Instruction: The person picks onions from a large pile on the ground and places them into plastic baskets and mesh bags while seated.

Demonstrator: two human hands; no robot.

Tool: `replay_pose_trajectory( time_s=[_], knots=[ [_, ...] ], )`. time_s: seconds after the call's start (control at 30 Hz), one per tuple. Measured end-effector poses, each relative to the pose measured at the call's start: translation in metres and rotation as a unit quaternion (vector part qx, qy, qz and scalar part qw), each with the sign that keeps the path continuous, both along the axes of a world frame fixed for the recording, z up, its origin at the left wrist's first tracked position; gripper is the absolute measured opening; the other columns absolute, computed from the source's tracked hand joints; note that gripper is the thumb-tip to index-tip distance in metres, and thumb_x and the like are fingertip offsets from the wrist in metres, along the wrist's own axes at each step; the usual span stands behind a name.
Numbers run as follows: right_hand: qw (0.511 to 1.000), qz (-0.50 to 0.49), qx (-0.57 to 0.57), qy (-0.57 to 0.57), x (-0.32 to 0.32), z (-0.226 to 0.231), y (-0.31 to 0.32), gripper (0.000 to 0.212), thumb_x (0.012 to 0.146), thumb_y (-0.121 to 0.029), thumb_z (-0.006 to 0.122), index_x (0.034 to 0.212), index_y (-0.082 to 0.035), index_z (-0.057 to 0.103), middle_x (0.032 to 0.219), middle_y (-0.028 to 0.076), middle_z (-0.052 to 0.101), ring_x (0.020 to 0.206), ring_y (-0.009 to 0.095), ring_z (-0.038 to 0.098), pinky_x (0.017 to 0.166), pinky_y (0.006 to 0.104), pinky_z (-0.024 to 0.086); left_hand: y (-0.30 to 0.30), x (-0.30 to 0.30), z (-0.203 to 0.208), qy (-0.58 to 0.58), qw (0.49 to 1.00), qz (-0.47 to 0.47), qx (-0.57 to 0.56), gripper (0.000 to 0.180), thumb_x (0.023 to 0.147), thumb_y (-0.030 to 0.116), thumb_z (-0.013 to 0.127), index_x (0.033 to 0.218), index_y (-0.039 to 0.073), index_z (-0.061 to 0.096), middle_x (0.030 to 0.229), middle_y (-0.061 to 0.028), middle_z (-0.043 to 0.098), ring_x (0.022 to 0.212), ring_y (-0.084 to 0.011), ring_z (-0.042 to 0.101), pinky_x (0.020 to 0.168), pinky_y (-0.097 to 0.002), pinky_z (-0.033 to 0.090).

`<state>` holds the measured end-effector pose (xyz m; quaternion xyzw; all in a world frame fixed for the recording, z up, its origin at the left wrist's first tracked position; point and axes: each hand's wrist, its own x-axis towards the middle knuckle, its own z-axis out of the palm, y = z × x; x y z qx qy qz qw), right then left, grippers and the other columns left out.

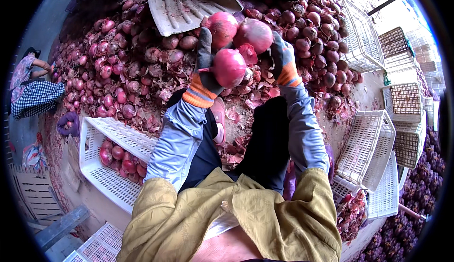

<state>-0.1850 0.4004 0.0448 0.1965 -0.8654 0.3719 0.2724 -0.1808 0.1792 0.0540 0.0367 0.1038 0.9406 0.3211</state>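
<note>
Gloved in dark grey with an orange cuff, my left hand [206,78] is closed around a red onion [229,68]. A second red onion [221,29] rests against its upper fingers, above the first. My right hand [282,56], in a matching glove, grips a paler pink onion [254,35] from its right side. The three onions are close together in front of me, over a floor littered with dry skins. Parts of the fingers on both hands are hidden behind the onions.
A white scoop [194,6] lies on the onion heap ahead. At my left stands a white crate [113,181] with several onions inside. Stacked crates [359,144] stand at the right. Another person [35,82] works at the far left.
</note>
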Motion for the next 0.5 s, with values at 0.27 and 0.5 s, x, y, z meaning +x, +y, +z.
replay_pose_trajectory(
  time_s=[0.27,0.5],
  knots=[
    [0.978,-0.084,0.189,0.018,0.022,0.044,-0.056,0.016,0.092,-0.023,0.051,0.096,-0.008,0.054,0.061,0.012,0.059,0.049,0.031,0.057,0.048,0.0397,0.045,-0.031,0.001,0.019,0.053,0.997,0.059,-0.007,0.079,0.08,0.057,0.059,0.131,0.001,0.039,0.122,-0.0238,0.051,0.108,-0.0368,0.054,0.084,-0.047,0.051],
    [0.943,-0.023,0.284,-0.171,0.028,-0.015,-0.005,0.035,0.085,-0.039,0.059,0.098,-0.007,0.056,0.074,0.018,0.064,0.068,0.031,0.065,0.059,0.0433,0.049,-0.05,0.004,0.04,0.099,0.993,0.064,-0.031,0.082,0.078,0.061,0.06,0.131,0.002,0.04,0.12,-0.0204,0.053,0.106,-0.0346,0.055,0.088,-0.0461,0.048]
  ],
)
